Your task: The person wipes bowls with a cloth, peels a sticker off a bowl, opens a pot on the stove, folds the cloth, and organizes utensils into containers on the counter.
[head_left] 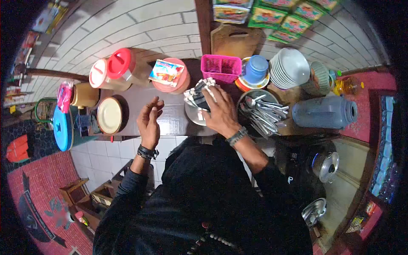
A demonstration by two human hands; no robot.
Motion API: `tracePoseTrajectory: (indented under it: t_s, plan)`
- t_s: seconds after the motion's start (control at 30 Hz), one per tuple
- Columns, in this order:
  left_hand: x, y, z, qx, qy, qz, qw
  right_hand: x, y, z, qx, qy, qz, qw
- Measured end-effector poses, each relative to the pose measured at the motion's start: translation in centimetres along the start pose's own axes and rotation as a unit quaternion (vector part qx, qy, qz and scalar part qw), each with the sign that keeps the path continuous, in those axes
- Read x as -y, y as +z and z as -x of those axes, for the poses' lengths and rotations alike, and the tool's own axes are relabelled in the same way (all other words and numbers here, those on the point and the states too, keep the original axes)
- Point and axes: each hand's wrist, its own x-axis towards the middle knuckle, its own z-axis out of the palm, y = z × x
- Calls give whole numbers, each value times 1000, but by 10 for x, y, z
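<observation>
Cloth point(196, 98) is lying bunched under the right hand point(221, 112), fingers draping, grip hidden, over a pale dish point(195, 116); the left hand point(148, 122), loosely spread, should ideally be steadying that dish.

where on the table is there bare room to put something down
The table's main bare patch lies between cream plate and white plate, in front of the pink tub; left hand above part of it. Crowded right of the white plate: cutlery, blue cup, bowls, jug.
</observation>
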Motion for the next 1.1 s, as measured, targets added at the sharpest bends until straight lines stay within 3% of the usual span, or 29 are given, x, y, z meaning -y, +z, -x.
tracePoseTrajectory:
  t_s: [0.03, 0.1, 0.17, 0.3, 0.43, 0.5, 0.57, 0.63, 0.7, 0.77, 0.8, 0.83, 0.87, 0.9, 0.97, 1.03, 1.1]
  plan:
    - [3, -5, 5, -6, -2, 5, 1000, 0, 13, -1, 6, -5, 2, 1000]
    - [9, -11, 16, -6, -31, 22, 999, -1, 38, 1, 117, -32, 108, 987]
    - [12, -18, 20, -11, -41, 22, 999, -7, 52, 3, 144, -30, 99, 984]
    - [20, -28, 23, -10, -54, 9, 998, -10, 44, -1, 162, -27, 51, 985]
    - [23, -27, 17, 16, -47, -14, 999, -21, 16, -13, 305, 56, -108, 945]
    - [27, -27, 14, 23, -27, -27, 999, -36, -16, -16, 272, 81, -244, 927]
    - [27, -24, 14, 32, -7, -39, 999, -36, -68, -24, 243, 185, -299, 904]
    - [16, -16, 14, 59, 55, -170, 982, -61, -90, -13, 107, 274, -341, 893]
    - [6, -10, 15, 94, 68, -212, 970, -66, -114, 6, -35, 294, -597, 745]
    - [2, 5, 15, 198, 200, -348, 894, -95, -124, 25, -74, 306, -581, 750]
    - [2, 14, 16, 200, 200, -348, 894, -104, -126, 32, -112, 317, -565, 754]
    - [3, 25, 16, 264, 259, -372, 851, -104, -127, 35, -112, 318, -565, 753]
    - [3, 36, 15, 326, 316, -393, 800, -104, -129, 39, -105, 337, -614, 706]
    - [6, 47, 13, 326, 317, -394, 799, -102, -129, 41, -97, 353, -660, 656]
    - [18, 69, 6, 409, 389, -440, 699, -92, -123, 41, -114, 371, -654, 649]
    - [25, 87, -6, 400, 383, -455, 697, -82, -115, 43, -132, 387, -647, 643]
    - [35, 95, -11, 394, 378, -469, 694, -76, -108, 50, -134, 348, -541, 754]
